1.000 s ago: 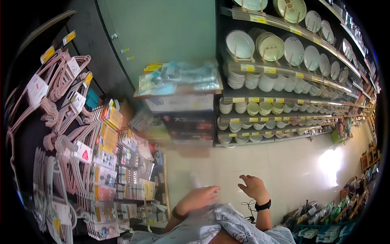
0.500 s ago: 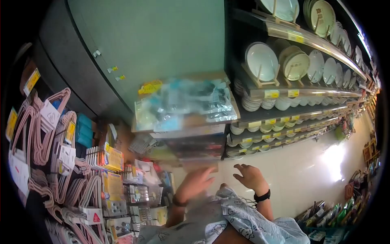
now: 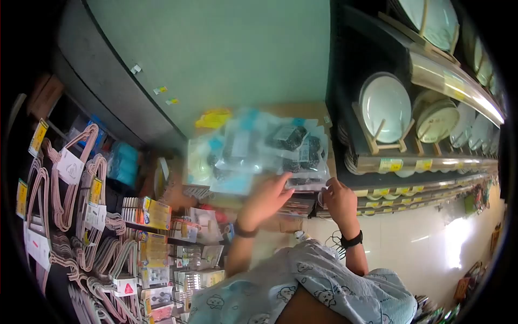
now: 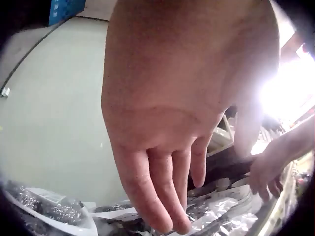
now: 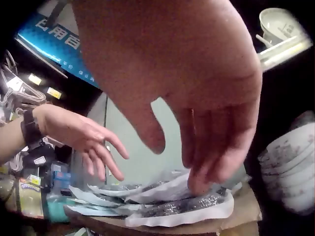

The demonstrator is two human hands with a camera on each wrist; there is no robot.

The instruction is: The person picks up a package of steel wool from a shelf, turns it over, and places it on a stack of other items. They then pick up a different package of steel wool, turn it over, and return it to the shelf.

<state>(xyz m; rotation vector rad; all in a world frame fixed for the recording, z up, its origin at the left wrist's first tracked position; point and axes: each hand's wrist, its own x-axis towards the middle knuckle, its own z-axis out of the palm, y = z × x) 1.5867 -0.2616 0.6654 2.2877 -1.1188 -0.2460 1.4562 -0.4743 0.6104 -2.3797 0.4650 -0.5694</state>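
Clear plastic packages [image 3: 243, 146], some with dark contents, lie in a pile on a cardboard box [image 3: 324, 110] against the green wall. The left hand [image 3: 265, 202] is at the pile's near edge, fingers extended; in the left wrist view its fingers [image 4: 152, 196] hang over the shiny packages [image 4: 216, 211]. The right hand [image 3: 341, 202] is at the near right corner, fingers slightly bent. In the right wrist view that hand [image 5: 182, 88] is just above a package with dark contents [image 5: 184, 206]; whether it touches is unclear. Neither hand visibly holds anything.
Shelves of plates [image 3: 384, 108] and bowls stand close on the right. Racks of pink hangers [image 3: 59, 200] and small packaged goods [image 3: 154, 248] are at the left. Pale floor [image 3: 399, 232] shows at the lower right, with black cords near the right wrist.
The view has moved closer to the package pile. Both hands have moved forward, from above the floor to the pile's near edge.
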